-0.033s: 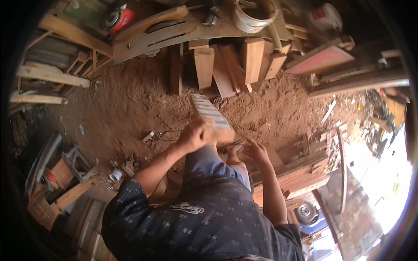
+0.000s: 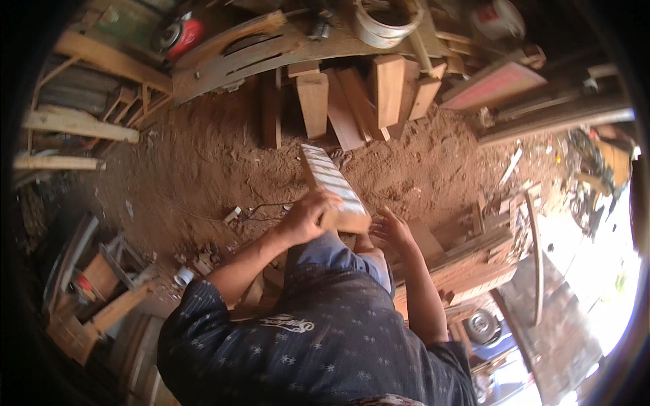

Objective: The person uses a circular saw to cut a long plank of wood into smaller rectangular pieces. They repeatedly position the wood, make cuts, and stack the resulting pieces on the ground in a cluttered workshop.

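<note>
My left hand (image 2: 308,216) grips a short, thick wooden plank (image 2: 332,177) by its near left side, with the fingers wrapped over the edge. The plank's upper face shows white diagonal stripes, and its long axis points away from me, slightly to the left. At the plank's near right corner, my right hand (image 2: 394,229) has its fingers apart and slightly curled, very close to the wood; whether they touch it is unclear. My bare legs and blue shorts show beneath the plank, and part of a foot appears beyond it.
Upright boards (image 2: 313,108) lean against a weathered bench (image 2: 223,71) holding a white bucket (image 2: 386,37). A timber rack (image 2: 81,125) stands left, a lumber pile (image 2: 481,264) lies right, and scrap wood and metal (image 2: 105,271) lie lower left. Sandy ground (image 2: 203,169) has a cord across it.
The plank has shifted a little to the right and toward me along with my left hand. My right hand's fingers have risen slightly beside the plank's near corner.
</note>
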A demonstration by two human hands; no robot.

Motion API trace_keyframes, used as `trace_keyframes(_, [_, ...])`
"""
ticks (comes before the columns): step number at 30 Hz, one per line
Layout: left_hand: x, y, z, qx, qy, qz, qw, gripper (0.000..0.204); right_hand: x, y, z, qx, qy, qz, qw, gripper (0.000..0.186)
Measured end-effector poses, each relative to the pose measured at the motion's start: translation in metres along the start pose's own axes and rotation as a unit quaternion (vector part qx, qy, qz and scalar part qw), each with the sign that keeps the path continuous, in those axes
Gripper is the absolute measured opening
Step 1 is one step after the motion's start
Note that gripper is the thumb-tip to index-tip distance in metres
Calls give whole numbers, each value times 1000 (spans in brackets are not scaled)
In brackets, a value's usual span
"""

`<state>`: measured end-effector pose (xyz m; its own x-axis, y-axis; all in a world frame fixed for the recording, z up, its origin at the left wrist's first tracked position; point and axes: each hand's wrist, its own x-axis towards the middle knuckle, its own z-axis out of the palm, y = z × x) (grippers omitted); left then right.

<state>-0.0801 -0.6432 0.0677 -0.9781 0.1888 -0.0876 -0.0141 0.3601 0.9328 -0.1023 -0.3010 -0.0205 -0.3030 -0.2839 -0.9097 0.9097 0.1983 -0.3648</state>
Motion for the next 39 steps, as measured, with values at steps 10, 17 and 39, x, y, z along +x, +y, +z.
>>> trace_keyframes(10, [23, 99, 51, 90, -224, 147, 959, 70, -42, -15, 27, 174, 63, -12, 983, 64])
trace_keyframes(17, [52, 120, 112, 61, -196, 110, 973, 65, -96, 56, -26, 802, -321, -13, 503, 45])
trace_keyframes(39, [32, 354, 489, -115, -321, -113, 933, 54, -359, 229, -234, 332, 187, -411, 828, 60])
